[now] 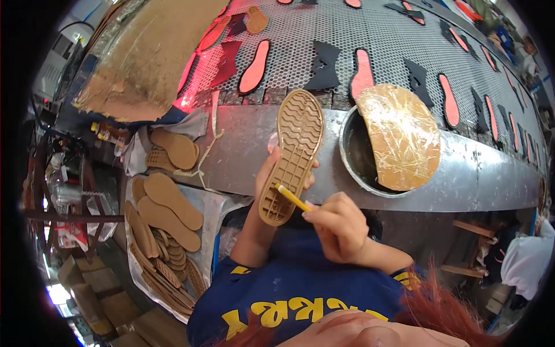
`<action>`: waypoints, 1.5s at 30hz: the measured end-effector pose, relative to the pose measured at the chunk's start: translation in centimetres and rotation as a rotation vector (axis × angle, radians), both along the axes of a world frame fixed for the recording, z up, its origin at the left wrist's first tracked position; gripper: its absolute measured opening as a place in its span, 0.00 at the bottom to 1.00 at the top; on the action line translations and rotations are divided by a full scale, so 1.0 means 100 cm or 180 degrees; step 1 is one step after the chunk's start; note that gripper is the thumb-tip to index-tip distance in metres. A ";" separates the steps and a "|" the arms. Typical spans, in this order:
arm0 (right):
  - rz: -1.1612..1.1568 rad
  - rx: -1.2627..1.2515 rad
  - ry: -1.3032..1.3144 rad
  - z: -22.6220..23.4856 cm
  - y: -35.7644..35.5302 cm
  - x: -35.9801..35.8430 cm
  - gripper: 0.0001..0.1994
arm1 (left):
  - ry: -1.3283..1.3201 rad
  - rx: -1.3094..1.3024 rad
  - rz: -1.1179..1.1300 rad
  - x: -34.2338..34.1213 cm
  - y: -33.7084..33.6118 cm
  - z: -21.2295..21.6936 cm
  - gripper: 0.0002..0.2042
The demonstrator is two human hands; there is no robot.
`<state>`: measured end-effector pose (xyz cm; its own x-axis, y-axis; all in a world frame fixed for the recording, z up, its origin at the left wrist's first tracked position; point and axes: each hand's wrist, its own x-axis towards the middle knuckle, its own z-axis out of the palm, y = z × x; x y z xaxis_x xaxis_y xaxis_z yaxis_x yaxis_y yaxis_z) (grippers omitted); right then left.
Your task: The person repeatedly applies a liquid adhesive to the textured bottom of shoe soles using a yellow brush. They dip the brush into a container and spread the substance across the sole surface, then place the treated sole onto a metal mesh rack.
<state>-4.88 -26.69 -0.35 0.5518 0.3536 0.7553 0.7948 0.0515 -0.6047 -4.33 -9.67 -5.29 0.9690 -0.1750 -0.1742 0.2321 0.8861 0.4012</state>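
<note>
My left hand is closed around a tan shoe sole, gripping it from behind with the thumb at its left edge. The sole is tilted upright, its grooved tread facing me. In my right hand a thin yellow stick is pinched between thumb and fingers. Its pale tip lies against the lower part of the tread, or just in front of it. Whether the tip is a brush I cannot tell. Most of my left fingers are hidden behind the sole.
Right of the sole, a metal pot is half covered by a tape-wrapped board. Beyond the metal ledge, a mesh conveyor carries pink insoles and black upper pieces. Several tan soles are piled at my left.
</note>
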 end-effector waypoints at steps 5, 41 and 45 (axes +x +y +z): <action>-0.0221 0.0137 -0.0003 0.011 -0.007 0.027 0.16 | 0.0128 0.0061 0.0160 -0.002 -0.005 0.012 0.33; -0.0764 0.2186 0.1720 -0.035 -0.037 0.058 0.09 | -0.0535 0.1064 -0.0173 0.003 -0.012 0.037 0.27; -0.0923 0.2696 0.1612 -0.031 -0.078 0.069 0.10 | -0.1376 0.1466 -0.0291 0.066 -0.007 0.053 0.24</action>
<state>1.98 -34.51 -3.44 0.8543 -0.3844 0.3498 0.5063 0.4638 -0.7270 2.32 -10.38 0.01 0.9534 -0.2607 0.1521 0.0305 0.5847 0.8107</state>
